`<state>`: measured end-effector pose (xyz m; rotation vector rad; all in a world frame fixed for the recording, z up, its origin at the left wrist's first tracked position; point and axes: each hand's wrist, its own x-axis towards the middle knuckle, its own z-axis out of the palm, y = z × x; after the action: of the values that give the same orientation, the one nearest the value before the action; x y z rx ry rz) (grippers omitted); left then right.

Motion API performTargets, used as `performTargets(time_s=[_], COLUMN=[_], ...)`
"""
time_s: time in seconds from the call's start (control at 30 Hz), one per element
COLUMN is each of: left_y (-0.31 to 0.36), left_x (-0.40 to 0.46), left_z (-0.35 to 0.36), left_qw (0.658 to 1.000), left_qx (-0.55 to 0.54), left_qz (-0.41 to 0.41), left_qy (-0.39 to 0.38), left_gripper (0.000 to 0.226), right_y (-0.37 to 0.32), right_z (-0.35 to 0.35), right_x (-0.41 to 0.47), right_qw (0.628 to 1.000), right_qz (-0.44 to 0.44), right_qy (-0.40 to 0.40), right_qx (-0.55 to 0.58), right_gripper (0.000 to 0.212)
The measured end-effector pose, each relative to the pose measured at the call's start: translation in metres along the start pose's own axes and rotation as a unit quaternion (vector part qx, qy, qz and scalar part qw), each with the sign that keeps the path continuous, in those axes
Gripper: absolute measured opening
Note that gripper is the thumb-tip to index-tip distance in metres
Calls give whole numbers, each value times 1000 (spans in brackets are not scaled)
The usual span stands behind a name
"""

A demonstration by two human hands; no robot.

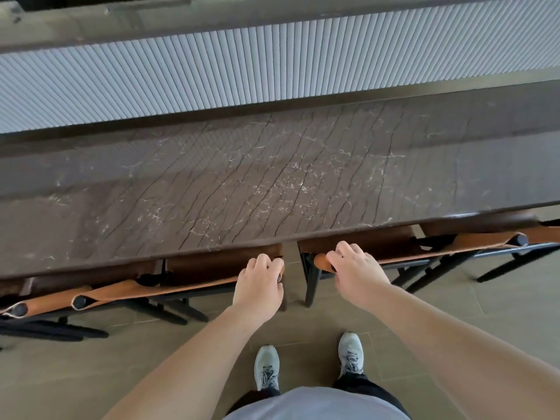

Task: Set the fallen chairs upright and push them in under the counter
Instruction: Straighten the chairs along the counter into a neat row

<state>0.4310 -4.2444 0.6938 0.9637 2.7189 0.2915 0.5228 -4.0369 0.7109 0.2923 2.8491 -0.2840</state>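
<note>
While both chairs stand upright at the surface (272, 183):
Left hand (260, 283): curled on the left chair (181, 287) backrest end; push straight.
Right hand (353, 268): curled round the right chair (424, 251) backrest end; push evenly, avoiding the near edge.

The desk (272, 177) is dark brown stone with thin white veins and fine dark cracks running through it. Chair backs (188, 287) along the lower edge are tan-orange leather slung on black frames (310, 286). Upper part of the frame has a pale blue-grey ribbed panel (242, 71). Floor tiles (500, 298) are a muted olive-beige, sneakers (266, 366) light grey, shirt (318, 404) grey at the bottom.
</note>
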Motion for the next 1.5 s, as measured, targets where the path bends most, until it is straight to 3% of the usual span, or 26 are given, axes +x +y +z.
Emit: performTargets(time_s=[0.2, 0.57, 1.07, 1.23, 1.37, 1.43, 1.5], left_y=[5, -5, -5, 3, 13, 19, 30], left_x=[12, 19, 24, 25, 29, 34, 39], left_z=[-2, -13, -14, -15, -18, -22, -28], left_qw=[998, 993, 993, 992, 991, 985, 959], left_qx=[55, 75, 71, 75, 15, -96, -230], left_qz=[-6, 50, 62, 19, -35, -79, -137], left_qy=[-38, -74, -70, -96, -126, -117, -94], left_gripper=[31, 25, 22, 32, 35, 27, 18], right_y=[15, 27, 21, 21, 22, 24, 29], right_z=[1, -14, -12, -10, -8, -8, -9], right_x=[16, 29, 27, 25, 26, 27, 27], right_qw=[995, 978, 982, 984, 990, 992, 991], right_qz=[-75, -173, -156, -147, -122, -101, -69], right_qy=[-48, -94, -77, -69, -73, -72, -66], right_qx=[-36, -65, -66, -66, -25, 26, 94], right_gripper=[31, 24, 21, 27, 29, 31, 31])
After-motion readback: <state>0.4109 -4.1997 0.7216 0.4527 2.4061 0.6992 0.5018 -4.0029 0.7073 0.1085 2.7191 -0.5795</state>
